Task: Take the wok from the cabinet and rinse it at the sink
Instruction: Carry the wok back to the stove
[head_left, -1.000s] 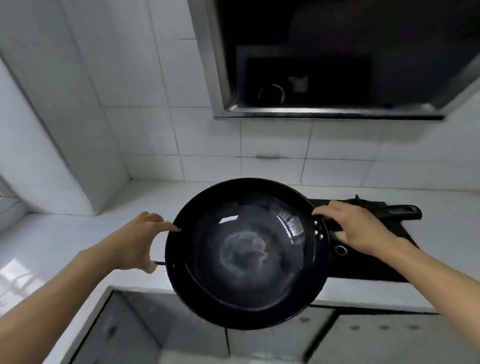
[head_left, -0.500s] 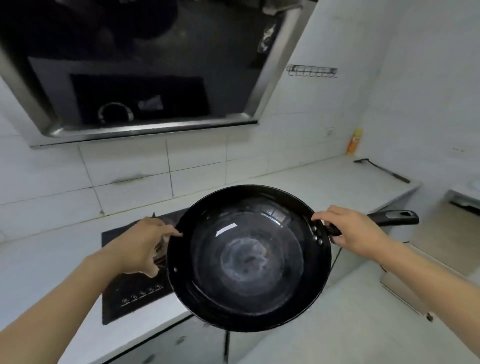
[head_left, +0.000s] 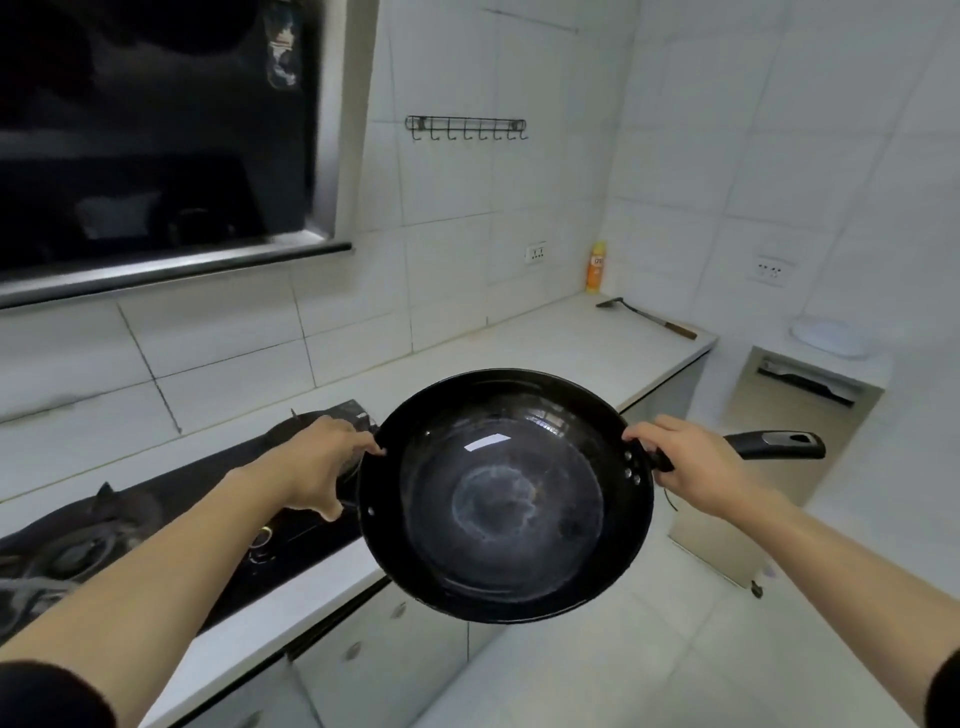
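Note:
I carry a black wok (head_left: 504, 493) level in front of me, above the counter's front edge and the floor. Its inside is dark and shiny with a pale ring at the bottom. My left hand (head_left: 322, 462) pinches the wok's left rim. My right hand (head_left: 691, 462) grips the base of the long black handle (head_left: 779, 444), which points right. No sink is in view.
A black gas hob (head_left: 156, 525) lies in the white counter (head_left: 519, 343) at my left, under a dark range hood (head_left: 156, 156). On the counter's far end lie a spatula (head_left: 647, 317) and an orange bottle (head_left: 596, 267). A beige bin (head_left: 789, 436) stands at the right.
My view has swung to the right along the counter, from the hob and hood toward the far corner. The wok stays in both hands in the same grip.

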